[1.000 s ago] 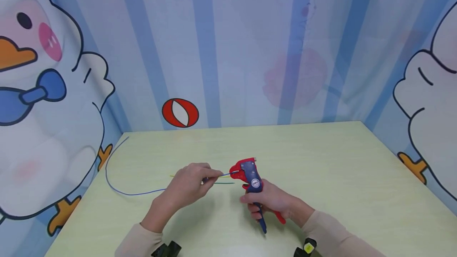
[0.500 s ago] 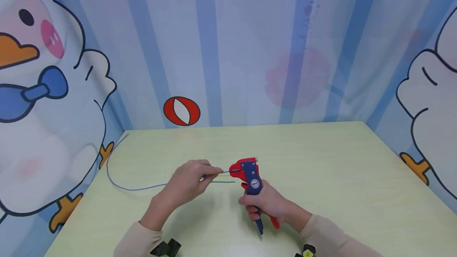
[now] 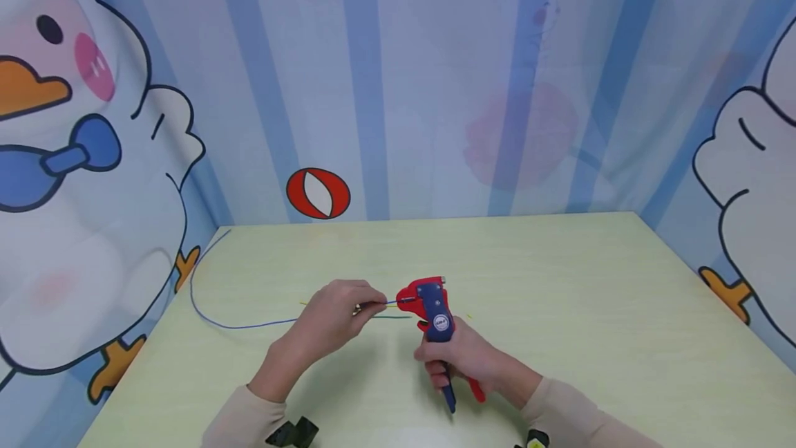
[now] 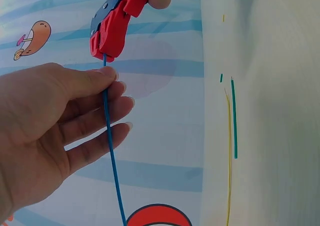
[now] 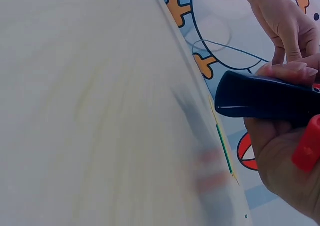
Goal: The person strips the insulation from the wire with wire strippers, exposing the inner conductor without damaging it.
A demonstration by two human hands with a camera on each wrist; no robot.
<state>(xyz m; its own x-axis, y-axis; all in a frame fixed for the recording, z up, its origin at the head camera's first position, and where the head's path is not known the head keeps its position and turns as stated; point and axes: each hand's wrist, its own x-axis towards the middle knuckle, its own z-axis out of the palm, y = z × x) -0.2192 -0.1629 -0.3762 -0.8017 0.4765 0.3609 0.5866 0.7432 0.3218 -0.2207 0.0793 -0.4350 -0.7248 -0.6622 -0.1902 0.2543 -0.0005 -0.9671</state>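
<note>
My left hand (image 3: pixel 332 313) pinches a blue wire (image 4: pixel 112 151) between thumb and forefinger, close to its end. That end sits in the red nose of a wire stripper (image 3: pixel 438 310), whose body is dark blue with red parts. My right hand (image 3: pixel 457 355) grips the stripper by its handles, holding it upright over the table. In the left wrist view the wire runs straight up into the tool's red jaws; its tip is hidden inside. From the left hand, the rest of the wire curves away toward the table's far left corner.
A green wire (image 4: pixel 234 121) and a yellow wire (image 4: pixel 229 161) lie side by side on the table (image 3: pixel 591 282) below the hands. A short green scrap (image 4: pixel 221 78) and a yellow scrap (image 4: pixel 223 18) lie near them. A printed curtain (image 3: pixel 423 88) stands behind the table.
Both hands stay nearly in place, the wire end still in the stripper's nose. The stripper's handle has swung slightly left, and its red lower handle sits closer to the blue one.
</note>
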